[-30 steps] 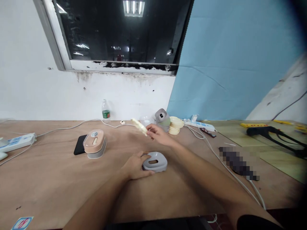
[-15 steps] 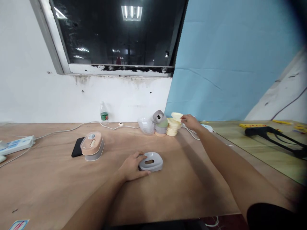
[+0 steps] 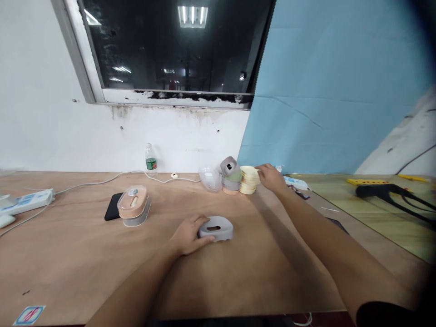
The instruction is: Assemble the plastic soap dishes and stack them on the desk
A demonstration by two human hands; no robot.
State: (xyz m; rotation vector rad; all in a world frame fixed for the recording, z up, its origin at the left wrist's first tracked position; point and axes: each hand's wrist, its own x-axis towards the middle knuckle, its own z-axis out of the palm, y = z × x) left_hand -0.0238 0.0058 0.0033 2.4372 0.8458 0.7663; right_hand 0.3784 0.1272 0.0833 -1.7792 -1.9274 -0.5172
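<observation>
Head-worn view — looking forward and down, table (image 3: 85, 272) near, window (image 3: 153, 59) beyond

The table (image 3: 85, 268) bears a power strip (image 3: 31, 203), a sticker (image 3: 29, 315), a phone (image 3: 111, 209) beside a box (image 3: 132, 204), a bottle (image 3: 151, 162), a clear bowl (image 3: 210, 179), a cream stack (image 3: 248, 181) and, near its middle, a grey lid (image 3: 224, 230).

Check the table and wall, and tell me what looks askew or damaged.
The gray piece atop the colored stack sits at a slant, unlike the layers below. Under the window, the white wall is stained and spotted, and the frame's lower edge looks patchy, perhaps peeling.
</observation>
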